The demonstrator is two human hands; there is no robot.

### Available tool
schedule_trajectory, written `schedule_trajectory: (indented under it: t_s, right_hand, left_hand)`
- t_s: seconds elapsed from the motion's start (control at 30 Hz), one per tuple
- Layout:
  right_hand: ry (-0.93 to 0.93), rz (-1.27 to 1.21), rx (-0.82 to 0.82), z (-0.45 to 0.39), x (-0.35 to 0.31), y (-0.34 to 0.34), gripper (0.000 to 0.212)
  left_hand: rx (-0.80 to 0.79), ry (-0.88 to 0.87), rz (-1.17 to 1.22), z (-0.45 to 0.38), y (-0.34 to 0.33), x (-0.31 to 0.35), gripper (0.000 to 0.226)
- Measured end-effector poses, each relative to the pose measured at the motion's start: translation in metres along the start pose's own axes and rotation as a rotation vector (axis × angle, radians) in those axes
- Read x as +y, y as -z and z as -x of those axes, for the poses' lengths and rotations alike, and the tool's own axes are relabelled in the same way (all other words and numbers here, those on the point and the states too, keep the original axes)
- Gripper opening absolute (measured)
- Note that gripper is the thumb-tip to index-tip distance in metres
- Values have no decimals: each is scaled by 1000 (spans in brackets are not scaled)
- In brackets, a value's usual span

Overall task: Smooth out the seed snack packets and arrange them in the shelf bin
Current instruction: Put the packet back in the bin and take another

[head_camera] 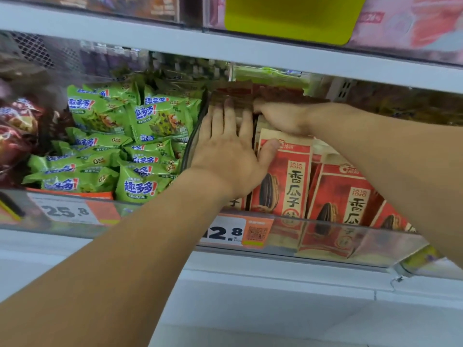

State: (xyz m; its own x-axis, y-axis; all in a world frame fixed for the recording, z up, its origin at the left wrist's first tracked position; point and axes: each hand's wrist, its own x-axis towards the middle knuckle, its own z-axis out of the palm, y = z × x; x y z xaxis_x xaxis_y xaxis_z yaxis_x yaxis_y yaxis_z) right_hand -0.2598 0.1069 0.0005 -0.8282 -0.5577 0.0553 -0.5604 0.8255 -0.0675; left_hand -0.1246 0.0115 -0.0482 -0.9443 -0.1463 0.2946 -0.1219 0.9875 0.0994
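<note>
Red and tan sunflower seed packets [285, 176] stand upright in rows inside a clear shelf bin [325, 236]. My left hand [230, 144] lies flat with straight fingers against the leftmost packets, by the bin's left wall, its thumb touching the front packet. My right hand [280, 116] reaches deeper into the bin, and its fingers curl over the top edge of a rear seed packet [240, 101]. The rear packets are blurred and partly hidden by both hands.
A neighbouring bin at the left holds several green cookie packs [130, 136], with dark red packs [17, 128] further left. Price tags [225, 231] hang on the bin fronts. A white shelf board [175, 43] runs close above the bins.
</note>
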Motion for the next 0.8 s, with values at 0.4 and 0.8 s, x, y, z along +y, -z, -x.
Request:
schedule_trajectory:
  t_s: [0.4, 0.8]
  right_hand:
    - [-48, 127, -104, 95, -21, 7, 62]
    - [21, 55, -103, 151, -10, 31, 71]
  left_hand:
    - [-132, 27, -24, 1, 9, 7, 69]
    - [242, -151, 32, 41, 20, 30, 76]
